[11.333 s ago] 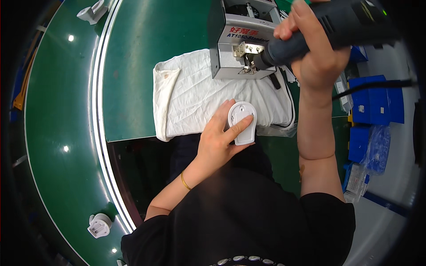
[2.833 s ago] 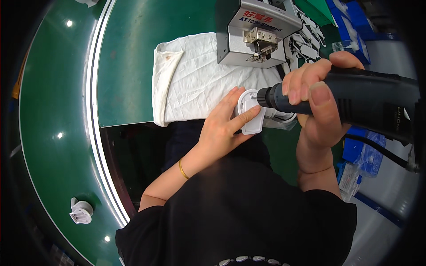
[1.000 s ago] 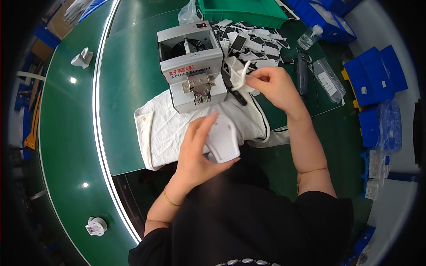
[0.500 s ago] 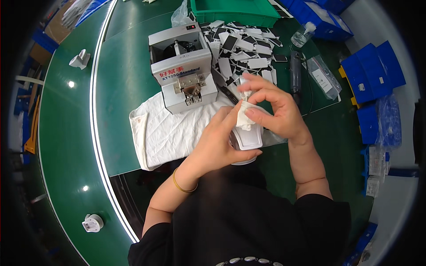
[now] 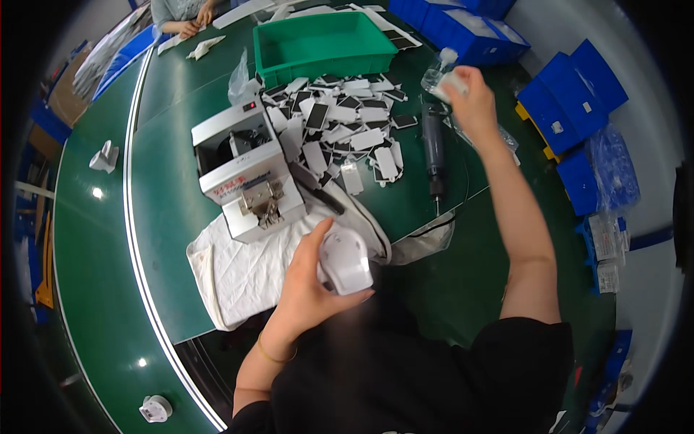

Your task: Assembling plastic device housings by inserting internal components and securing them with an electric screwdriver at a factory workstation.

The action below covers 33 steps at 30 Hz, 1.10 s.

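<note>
A white plastic housing [image 5: 348, 262] with a rounded outline sits in my left hand [image 5: 305, 288], the thumb along its lower edge and the fingers on its left side. It is held over the near edge of the bench, beside the white cloth [image 5: 246, 264]. My right hand [image 5: 473, 105] is stretched out to the far right, fingers pinched on a small white wipe [image 5: 450, 87]. Right by that wipe stands a clear bottle with a white cap [image 5: 436, 69], partly hidden behind the hand. An electric screwdriver [image 5: 433, 141] lies below it.
A screw feeder [image 5: 249, 173] stands on the white cloth. Behind it are many white and black flat parts [image 5: 340, 123] and a green tray [image 5: 325, 54]. Blue bins [image 5: 578, 101] line the right. Another person's hands [image 5: 196, 22] work at the far left.
My right hand has left the housing and reached far right with the wipe, beside the bottle. The left hand still holds the housing. The whole view has shifted, showing more of the far bench.
</note>
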### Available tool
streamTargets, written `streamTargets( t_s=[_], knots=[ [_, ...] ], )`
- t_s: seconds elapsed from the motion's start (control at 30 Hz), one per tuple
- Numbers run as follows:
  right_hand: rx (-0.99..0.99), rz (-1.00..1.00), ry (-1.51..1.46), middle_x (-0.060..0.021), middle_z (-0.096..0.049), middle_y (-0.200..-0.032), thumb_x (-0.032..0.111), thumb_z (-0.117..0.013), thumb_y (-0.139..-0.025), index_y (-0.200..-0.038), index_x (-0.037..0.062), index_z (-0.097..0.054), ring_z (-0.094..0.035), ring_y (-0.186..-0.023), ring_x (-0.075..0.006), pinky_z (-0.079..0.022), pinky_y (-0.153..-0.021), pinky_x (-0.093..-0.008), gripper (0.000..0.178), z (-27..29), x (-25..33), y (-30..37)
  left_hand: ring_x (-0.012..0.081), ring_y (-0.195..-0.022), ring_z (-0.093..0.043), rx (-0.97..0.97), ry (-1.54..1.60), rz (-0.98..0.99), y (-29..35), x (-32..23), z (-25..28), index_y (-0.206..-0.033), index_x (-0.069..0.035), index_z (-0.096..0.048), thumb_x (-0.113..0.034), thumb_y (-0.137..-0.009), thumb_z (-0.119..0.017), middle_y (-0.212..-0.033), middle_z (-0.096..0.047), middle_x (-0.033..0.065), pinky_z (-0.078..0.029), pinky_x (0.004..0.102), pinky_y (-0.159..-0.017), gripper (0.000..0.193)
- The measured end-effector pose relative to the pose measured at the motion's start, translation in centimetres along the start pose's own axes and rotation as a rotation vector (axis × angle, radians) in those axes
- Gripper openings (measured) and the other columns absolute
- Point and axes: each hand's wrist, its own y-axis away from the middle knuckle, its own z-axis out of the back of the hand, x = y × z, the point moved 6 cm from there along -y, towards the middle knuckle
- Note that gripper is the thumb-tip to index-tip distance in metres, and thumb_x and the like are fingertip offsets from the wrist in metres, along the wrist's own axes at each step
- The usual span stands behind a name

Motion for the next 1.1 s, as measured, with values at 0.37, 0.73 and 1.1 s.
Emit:
streamTargets(
  t_s=[0.37,0.73,1.1],
  knots=[
    [0.127,0.102,0.682,-0.0188,-0.067,-0.097,0.011,-0.057,-0.086,-0.095,0.0075,-0.067,-0.065,-0.093,-0.0379,-0.051,-0.080,-0.0478,0.013,-4.1,-12.2,-14.3,0.0266,-0.130,-0.045,-0.077,-0.065,0.036,0.6,-0.8,0.8,-0.145,-0.001,-0.031,-0.022,-0.054,-0.094,-0.139,-0.043,0.0143,-0.037,0.0387,-0.108,0.113],
    [0.318,0.514,0.687,-0.0209,-0.063,-0.102,0.002,-0.053,-0.081,-0.101,0.0023,-0.067,-0.060,-0.100,-0.0393,-0.048,-0.087,-0.0468,0.025,-6.2,-15.5,-14.3,0.0297,-0.129,-0.043,-0.214,-0.111,-0.009,-0.4,1.0,0.5,-0.146,-0.004,-0.020,-0.017,-0.053,-0.095,-0.140,-0.036,0.0146,-0.037,0.0416,-0.106,0.120],
    [0.424,0.379,0.672,-0.0184,-0.063,-0.118,0.007,-0.052,-0.087,-0.119,0.0051,-0.065,-0.059,-0.110,-0.0366,-0.046,-0.096,-0.0409,0.035,-6.3,-19.4,-16.2,0.0294,-0.121,-0.053,-0.374,-0.083,0.003,4.9,1.8,2.3,-0.138,0.002,-0.033,-0.019,-0.056,-0.094,-0.136,-0.044,0.0173,-0.045,0.0398,-0.102,0.104]
  ],
)
